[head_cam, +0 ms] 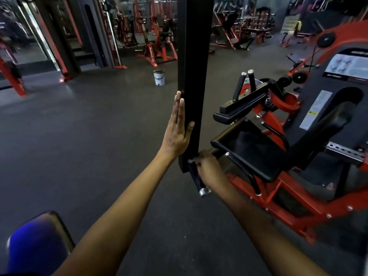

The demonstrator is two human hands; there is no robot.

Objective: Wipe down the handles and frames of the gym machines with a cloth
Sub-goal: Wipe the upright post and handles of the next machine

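Nearest you, bottom left, a blue-lit padded corner (pixel 37 242) sits just beside your left forearm. Your right hand (pixel 207 168) is curled at the base of the black upright frame (pixel 194 76), fingers wrapped around the top of a black grip handle (pixel 196 179) with a chrome end cap; no cloth is visible in it, can't tell if one is tucked under. Your left hand (pixel 178 128) is spread flat, palm pressed to the left edge of the same upright, thumb hooked onto its front face, gripping nothing. The upright's lower end stops just above the handle. Right of it, the red-and-black seated machine (pixel 278 156) crowds close: its seat edge nearly touches your right hand, tight room there. Left side is wide open dark rubber floor (pixel 79 126), matte, with faint glare. Further out a white bucket (pixel 159 77) stands alone on the floor, well apart. Beyond, rows of red racks and machines (pixel 155 36), dim lighting, and a mirror wall at left.
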